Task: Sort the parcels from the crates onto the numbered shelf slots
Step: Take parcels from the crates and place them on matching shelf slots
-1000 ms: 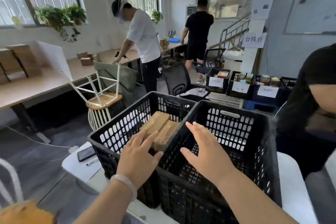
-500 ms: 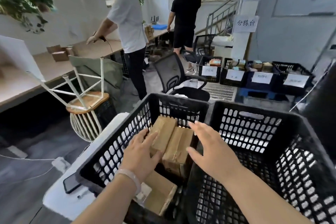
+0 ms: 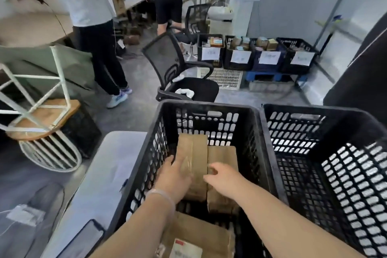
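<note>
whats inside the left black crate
Two brown cardboard parcels side by side, left hand on one, right hand on the other; a labelled cardboard parcel nearer. Anything beneath them is covered.

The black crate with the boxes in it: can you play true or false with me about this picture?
1. The left hand and the right hand both reach into the left crate. True.
2. The left wrist wears a clear wristband. True.
3. The two upright parcels stand far apart. False: the left parcel and the right parcel stand side by side, with no gap showing.
4. The office chair is white. False: it is black.
5. The floor crates at the back carry white paper labels. True.
</note>
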`<move>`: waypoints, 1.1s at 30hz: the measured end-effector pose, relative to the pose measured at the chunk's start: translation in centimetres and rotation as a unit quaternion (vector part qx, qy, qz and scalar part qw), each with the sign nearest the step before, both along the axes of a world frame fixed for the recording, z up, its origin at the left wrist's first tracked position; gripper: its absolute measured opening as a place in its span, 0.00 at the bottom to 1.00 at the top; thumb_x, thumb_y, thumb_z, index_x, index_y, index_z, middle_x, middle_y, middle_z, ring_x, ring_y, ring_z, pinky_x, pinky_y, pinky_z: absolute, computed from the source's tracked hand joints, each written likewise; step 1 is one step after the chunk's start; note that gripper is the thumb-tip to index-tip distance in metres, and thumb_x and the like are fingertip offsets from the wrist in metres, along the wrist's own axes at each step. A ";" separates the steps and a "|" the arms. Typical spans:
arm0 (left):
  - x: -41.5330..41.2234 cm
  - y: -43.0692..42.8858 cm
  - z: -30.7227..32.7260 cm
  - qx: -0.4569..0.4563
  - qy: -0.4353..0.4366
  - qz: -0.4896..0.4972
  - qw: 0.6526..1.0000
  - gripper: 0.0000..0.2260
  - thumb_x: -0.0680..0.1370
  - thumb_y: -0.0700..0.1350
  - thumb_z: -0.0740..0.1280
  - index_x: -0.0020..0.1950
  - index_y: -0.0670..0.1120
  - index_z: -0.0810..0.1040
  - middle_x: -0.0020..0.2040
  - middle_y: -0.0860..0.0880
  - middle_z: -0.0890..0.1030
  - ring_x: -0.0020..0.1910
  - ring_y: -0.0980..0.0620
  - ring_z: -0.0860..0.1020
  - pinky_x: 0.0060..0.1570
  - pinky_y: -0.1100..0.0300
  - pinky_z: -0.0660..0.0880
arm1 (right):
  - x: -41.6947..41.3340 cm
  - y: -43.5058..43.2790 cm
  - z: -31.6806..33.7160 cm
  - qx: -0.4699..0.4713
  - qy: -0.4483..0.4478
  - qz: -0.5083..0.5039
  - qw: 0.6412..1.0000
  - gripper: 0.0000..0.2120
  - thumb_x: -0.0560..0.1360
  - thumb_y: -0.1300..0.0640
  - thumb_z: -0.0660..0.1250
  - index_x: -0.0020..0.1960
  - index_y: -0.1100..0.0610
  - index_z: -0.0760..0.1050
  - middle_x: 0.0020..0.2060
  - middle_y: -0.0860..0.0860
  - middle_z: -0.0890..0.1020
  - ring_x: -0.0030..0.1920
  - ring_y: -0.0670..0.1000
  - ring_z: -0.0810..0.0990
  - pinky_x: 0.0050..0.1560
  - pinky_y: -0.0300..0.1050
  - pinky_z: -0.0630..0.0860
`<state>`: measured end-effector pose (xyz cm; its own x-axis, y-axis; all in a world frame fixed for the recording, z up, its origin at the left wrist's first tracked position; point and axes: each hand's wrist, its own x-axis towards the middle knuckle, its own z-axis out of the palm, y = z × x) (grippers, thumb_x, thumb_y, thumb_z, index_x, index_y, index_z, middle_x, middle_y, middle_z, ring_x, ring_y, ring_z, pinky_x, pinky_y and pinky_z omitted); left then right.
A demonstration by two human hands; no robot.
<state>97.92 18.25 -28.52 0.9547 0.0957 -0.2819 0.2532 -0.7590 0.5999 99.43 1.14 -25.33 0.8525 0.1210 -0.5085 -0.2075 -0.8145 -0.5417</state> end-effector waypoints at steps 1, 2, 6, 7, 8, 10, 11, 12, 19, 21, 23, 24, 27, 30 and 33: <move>0.3 0.1 -0.6 -0.007 0.009 0.009 1.000 0.29 0.78 0.52 0.65 0.78 0.58 0.58 0.79 0.50 0.55 0.77 0.45 0.57 0.75 0.48 0.60 | 0.3 0.4 -0.6 0.019 0.017 -0.029 0.999 0.29 0.76 0.44 0.62 0.75 0.48 0.62 0.52 0.47 0.74 0.51 0.48 0.80 0.50 0.44 0.78; 0.4 0.2 -1.1 -0.013 0.020 0.017 1.000 0.30 0.78 0.52 0.65 0.78 0.58 0.57 0.79 0.50 0.56 0.76 0.45 0.60 0.73 0.48 0.62 | 0.6 0.8 -1.1 0.042 0.031 -0.060 0.997 0.28 0.76 0.45 0.62 0.75 0.48 0.62 0.52 0.46 0.73 0.47 0.47 0.80 0.46 0.42 0.79; 0.6 0.0 -2.6 -0.055 0.044 0.040 0.997 0.31 0.77 0.50 0.68 0.75 0.64 0.56 0.71 0.50 0.64 0.62 0.47 0.72 0.61 0.48 0.75 | 1.2 1.8 -2.7 0.154 0.060 -0.193 0.967 0.25 0.77 0.51 0.63 0.74 0.52 0.65 0.61 0.49 0.76 0.55 0.50 0.77 0.57 0.48 0.76; 0.7 0.0 -2.8 -0.061 0.039 0.047 0.996 0.30 0.77 0.50 0.68 0.73 0.64 0.57 0.68 0.50 0.66 0.58 0.48 0.73 0.57 0.50 0.76 | 1.3 2.0 -2.8 0.170 0.067 -0.219 0.958 0.24 0.77 0.52 0.63 0.73 0.53 0.66 0.60 0.51 0.77 0.57 0.52 0.77 0.60 0.52 0.76; 0.7 -0.1 -2.8 -0.065 0.034 0.055 0.996 0.29 0.76 0.50 0.68 0.72 0.64 0.58 0.67 0.50 0.66 0.55 0.50 0.73 0.54 0.52 0.76 | 1.4 2.1 -3.0 0.185 0.074 -0.242 0.949 0.23 0.77 0.54 0.63 0.72 0.53 0.68 0.57 0.53 0.79 0.57 0.54 0.78 0.60 0.54 0.76; 0.7 -0.1 -2.7 -0.069 0.023 0.067 0.995 0.28 0.77 0.51 0.68 0.73 0.62 0.59 0.66 0.50 0.66 0.52 0.52 0.72 0.51 0.55 0.75 | 1.5 2.4 -2.8 0.224 0.090 -0.278 0.930 0.20 0.78 0.58 0.63 0.70 0.55 0.70 0.49 0.54 0.79 0.53 0.54 0.79 0.57 0.54 0.78; 0.7 0.0 -2.5 -0.069 0.013 0.069 0.995 0.28 0.77 0.52 0.68 0.73 0.61 0.60 0.67 0.50 0.67 0.51 0.53 0.71 0.50 0.57 0.74 | 1.5 2.5 -2.4 0.248 0.097 -0.294 0.918 0.20 0.78 0.59 0.62 0.69 0.55 0.70 0.48 0.54 0.79 0.50 0.53 0.79 0.53 0.52 0.80; 0.6 0.1 -2.2 -0.073 0.000 0.071 0.995 0.28 0.77 0.52 0.68 0.74 0.60 0.60 0.68 0.49 0.67 0.51 0.54 0.71 0.50 0.58 0.73 | 1.5 2.7 -1.9 0.268 0.102 -0.305 0.908 0.20 0.79 0.61 0.62 0.70 0.55 0.70 0.46 0.53 0.78 0.48 0.51 0.78 0.49 0.48 0.81; -1.0 0.5 3.1 -0.123 -0.072 0.062 0.988 0.43 0.62 0.74 0.67 0.73 0.69 0.54 0.62 0.52 0.65 0.54 0.52 0.73 0.54 0.53 0.78 | -1.7 2.2 2.9 0.253 -0.078 -0.147 0.953 0.22 0.80 0.59 0.57 0.73 0.48 0.66 0.63 0.43 0.73 0.60 0.40 0.71 0.59 0.34 0.69; -1.3 0.5 4.9 -0.126 -0.085 0.053 0.987 0.47 0.57 0.77 0.67 0.73 0.70 0.52 0.60 0.55 0.62 0.54 0.54 0.71 0.49 0.58 0.76 | -2.5 1.9 4.2 0.257 -0.117 -0.113 0.953 0.22 0.81 0.57 0.56 0.74 0.46 0.65 0.58 0.40 0.72 0.55 0.35 0.69 0.50 0.27 0.66; -1.5 0.6 6.6 -0.171 -0.085 0.049 0.980 0.48 0.58 0.74 0.70 0.74 0.70 0.53 0.63 0.56 0.64 0.58 0.54 0.72 0.48 0.59 0.77 | -2.9 1.3 5.7 0.273 -0.133 -0.085 0.949 0.21 0.81 0.57 0.57 0.73 0.45 0.66 0.59 0.42 0.72 0.60 0.39 0.70 0.59 0.32 0.66; -1.7 0.7 7.4 -0.212 -0.086 0.054 0.972 0.47 0.59 0.71 0.73 0.74 0.70 0.54 0.66 0.56 0.66 0.59 0.52 0.74 0.49 0.57 0.79 | -3.0 0.8 6.3 0.272 -0.143 -0.068 0.949 0.21 0.81 0.56 0.57 0.73 0.44 0.67 0.61 0.42 0.72 0.63 0.41 0.69 0.63 0.36 0.66; -2.7 0.6 9.3 -0.314 -0.108 0.078 0.940 0.38 0.68 0.57 0.76 0.73 0.68 0.61 0.64 0.55 0.74 0.55 0.51 0.80 0.44 0.59 0.82 | -3.6 -0.9 7.7 0.264 -0.190 -0.038 0.945 0.21 0.80 0.56 0.61 0.70 0.42 0.69 0.61 0.38 0.72 0.60 0.36 0.70 0.56 0.28 0.66; -3.7 0.0 10.9 -0.423 -0.104 0.101 0.895 0.31 0.72 0.52 0.75 0.72 0.65 0.65 0.61 0.52 0.79 0.51 0.52 0.84 0.38 0.64 0.80 | -4.1 -2.9 8.6 0.253 -0.266 -0.110 0.924 0.24 0.78 0.55 0.65 0.71 0.41 0.66 0.59 0.41 0.70 0.55 0.35 0.71 0.45 0.27 0.70; -4.1 -0.4 12.1 -0.521 -0.077 0.083 0.846 0.25 0.78 0.50 0.69 0.73 0.63 0.66 0.59 0.49 0.83 0.54 0.47 0.84 0.47 0.50 0.81 | -4.0 -5.0 9.3 0.324 -0.264 -0.208 0.884 0.26 0.77 0.50 0.68 0.73 0.44 0.64 0.62 0.43 0.71 0.58 0.40 0.74 0.53 0.36 0.74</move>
